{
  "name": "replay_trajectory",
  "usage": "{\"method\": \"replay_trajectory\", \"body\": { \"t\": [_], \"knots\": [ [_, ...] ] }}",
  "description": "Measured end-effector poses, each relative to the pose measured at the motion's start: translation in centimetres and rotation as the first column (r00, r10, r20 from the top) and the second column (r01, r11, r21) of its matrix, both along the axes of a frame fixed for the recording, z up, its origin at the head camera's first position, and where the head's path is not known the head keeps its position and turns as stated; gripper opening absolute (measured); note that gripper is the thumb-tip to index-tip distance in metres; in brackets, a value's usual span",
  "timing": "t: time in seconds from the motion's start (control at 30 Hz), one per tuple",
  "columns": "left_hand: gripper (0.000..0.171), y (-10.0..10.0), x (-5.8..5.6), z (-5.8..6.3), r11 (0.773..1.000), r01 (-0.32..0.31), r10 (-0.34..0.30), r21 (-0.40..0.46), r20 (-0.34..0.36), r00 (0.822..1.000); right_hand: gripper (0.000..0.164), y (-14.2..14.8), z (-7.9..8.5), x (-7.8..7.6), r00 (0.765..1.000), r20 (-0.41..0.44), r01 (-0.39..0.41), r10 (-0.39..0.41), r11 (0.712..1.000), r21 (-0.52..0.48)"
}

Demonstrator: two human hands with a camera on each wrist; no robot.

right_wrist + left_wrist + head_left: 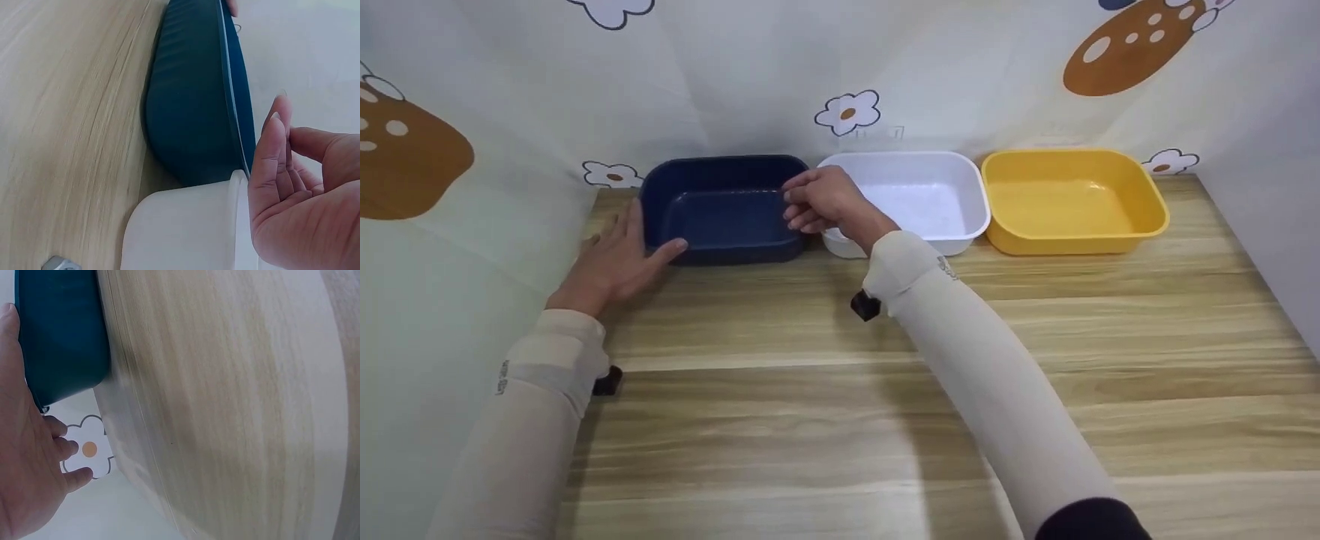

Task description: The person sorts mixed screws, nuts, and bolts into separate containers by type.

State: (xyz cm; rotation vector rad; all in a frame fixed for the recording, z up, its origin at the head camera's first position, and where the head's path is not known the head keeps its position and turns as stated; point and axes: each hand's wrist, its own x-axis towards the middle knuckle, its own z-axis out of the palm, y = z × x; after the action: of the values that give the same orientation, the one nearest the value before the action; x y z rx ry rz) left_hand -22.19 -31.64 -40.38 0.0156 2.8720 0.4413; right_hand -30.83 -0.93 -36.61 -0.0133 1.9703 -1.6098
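Observation:
A dark blue plastic bin (727, 217) sits at the left against the back wall, beside a white bin (919, 199). My left hand (611, 262) is at the blue bin's left end, fingers along its side and thumb stretched over the front rim. In the left wrist view, the fingers of this hand lie by the corner of the bin (62, 337). Over the gap between the blue and white bins is my right hand (825, 199), its fingers loosely bent with nothing between them. The right wrist view puts these fingers (270, 157) right beside the rims.
A yellow bin (1072, 202) stands right of the white one. Behind the row rises a flower-patterned backdrop (750, 82). The bins rest on a wood-grain table (780, 420). A small grey metal piece (61, 263) shows at the right wrist view's lower edge.

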Motion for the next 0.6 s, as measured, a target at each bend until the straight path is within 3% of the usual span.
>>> {"method": "replay_trajectory", "body": {
  "t": [0.27,0.43,0.6],
  "knots": [
    [0.108,0.13,0.23,0.01,1.0,-0.009,0.009,0.004,-0.002,1.0,0.03,-0.06,0.02,0.2,1.0,0.023,-0.006,0.007,0.999,-0.031],
    [0.11,0.29,0.19,0.04,1.0,-0.014,0.014,0.0,-0.004,1.0,0.022,0.3,0.08,0.49,1.0,0.018,0.0,0.001,0.998,-0.068],
    [0.11,0.2,0.27,0.01,1.0,-0.02,0.02,0.001,-0.007,1.0,0.019,0.78,0.23,0.81,0.999,-0.015,-0.045,0.045,0.998,-0.045]
  ]
}}
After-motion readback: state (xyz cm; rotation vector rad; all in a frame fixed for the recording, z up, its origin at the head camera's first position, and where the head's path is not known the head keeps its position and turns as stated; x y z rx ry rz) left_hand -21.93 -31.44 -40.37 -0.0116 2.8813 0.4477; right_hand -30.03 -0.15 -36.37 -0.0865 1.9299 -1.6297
